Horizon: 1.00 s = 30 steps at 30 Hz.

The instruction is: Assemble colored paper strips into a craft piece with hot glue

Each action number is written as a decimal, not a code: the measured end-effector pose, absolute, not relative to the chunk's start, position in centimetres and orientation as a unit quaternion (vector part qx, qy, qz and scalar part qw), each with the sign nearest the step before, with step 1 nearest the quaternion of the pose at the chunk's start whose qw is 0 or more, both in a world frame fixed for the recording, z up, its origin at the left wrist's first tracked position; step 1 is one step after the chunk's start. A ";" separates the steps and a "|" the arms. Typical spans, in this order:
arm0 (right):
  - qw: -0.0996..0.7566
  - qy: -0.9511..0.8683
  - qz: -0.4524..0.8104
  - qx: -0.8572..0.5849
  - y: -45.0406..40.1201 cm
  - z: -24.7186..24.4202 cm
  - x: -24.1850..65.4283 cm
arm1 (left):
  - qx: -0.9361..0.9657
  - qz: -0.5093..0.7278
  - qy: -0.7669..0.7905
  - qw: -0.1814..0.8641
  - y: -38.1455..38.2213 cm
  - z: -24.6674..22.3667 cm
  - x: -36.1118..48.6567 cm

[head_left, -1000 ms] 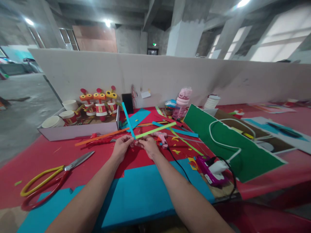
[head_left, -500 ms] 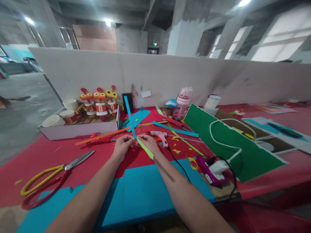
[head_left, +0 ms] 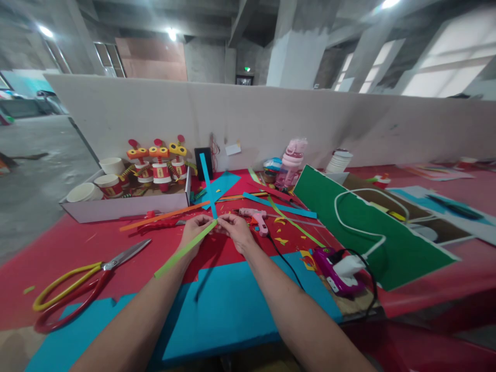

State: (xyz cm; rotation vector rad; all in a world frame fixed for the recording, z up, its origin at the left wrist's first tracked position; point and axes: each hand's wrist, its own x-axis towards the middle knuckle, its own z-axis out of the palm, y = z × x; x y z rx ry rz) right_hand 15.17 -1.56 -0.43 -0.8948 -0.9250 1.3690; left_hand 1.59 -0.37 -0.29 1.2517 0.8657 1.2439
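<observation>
Pinching the meeting ends of the blue strip, pointing to twelve o'clock, and green strip, toward eight, the left hand and right hand should keep edges square.

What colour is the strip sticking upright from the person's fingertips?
The upright strip is blue, seen best in the head view.

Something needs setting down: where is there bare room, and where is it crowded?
Bare: the blue sheet between the left forearm and right forearm; the red tabletop between the scissors and left forearm. Crowded: right of the right hand, with glue gun and yellow scraps.
</observation>
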 end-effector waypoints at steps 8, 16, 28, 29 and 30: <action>0.604 -0.421 0.542 -0.404 -1.5 -0.3 15.1 | 0.548 0.511 0.376 0.546 -0.6 0.1 1.5; 0.646 -0.376 0.516 -0.419 -1.1 -0.6 15.0 | 0.526 0.502 0.394 0.562 -1.3 0.5 2.2; 0.604 -0.439 0.519 -0.415 -1.6 -0.1 14.8 | 0.540 0.542 0.388 0.514 -1.6 1.2 2.1; 0.598 -0.451 0.515 -0.418 -1.6 -0.1 14.9 | 0.541 0.537 0.390 0.516 -1.7 1.2 2.1; 0.592 -0.461 0.507 -0.423 -1.6 -0.1 15.0 | 0.544 0.532 0.391 0.518 -1.7 1.2 2.1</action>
